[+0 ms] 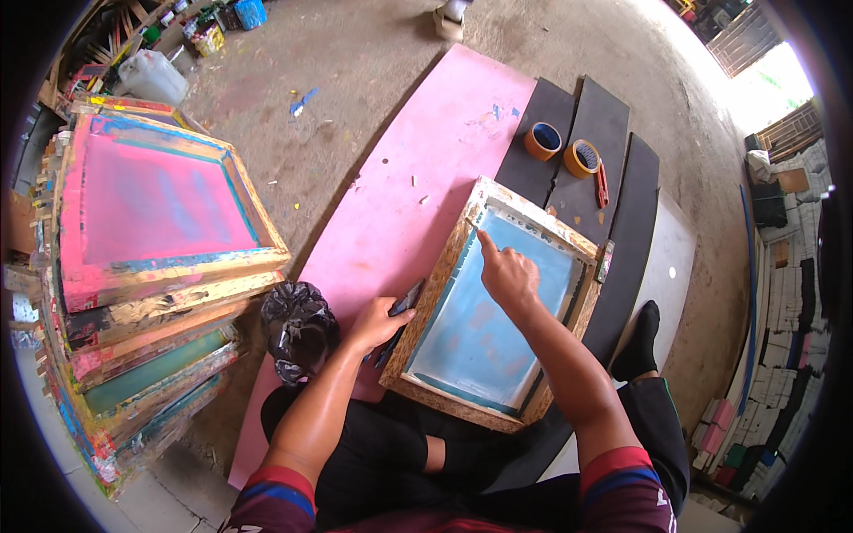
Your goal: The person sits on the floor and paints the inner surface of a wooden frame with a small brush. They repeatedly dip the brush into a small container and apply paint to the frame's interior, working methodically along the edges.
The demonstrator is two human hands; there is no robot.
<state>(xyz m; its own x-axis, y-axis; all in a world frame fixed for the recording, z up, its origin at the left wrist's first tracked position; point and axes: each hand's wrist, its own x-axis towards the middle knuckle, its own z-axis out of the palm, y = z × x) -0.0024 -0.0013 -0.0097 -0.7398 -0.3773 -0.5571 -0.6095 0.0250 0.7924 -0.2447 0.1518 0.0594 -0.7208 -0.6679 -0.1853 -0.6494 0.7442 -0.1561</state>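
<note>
A wooden screen-printing frame [415, 339] with blue mesh [484, 329] lies tilted across the boards in front of me. My right hand [511, 277] reaches over the mesh. Its index finger stretches to the frame's inner upper-left corner, while the other fingers curl in; nothing shows in its grasp. Beside the frame's left side, my left hand [378, 324] is closed on a dark flat object [406, 300], whose kind I cannot make out. A crumpled black plastic bag [300, 329] sits just left of that hand.
Pink board [444, 115] and black boards [595, 133] lie beneath. Two tape rolls [543, 141] [582, 159] and a red cutter knife [602, 185] rest beyond the frame. Stacked paint-stained screens [164, 271] stand left, a white jug [153, 76] behind them. Another person's foot [449, 24] shows at the top.
</note>
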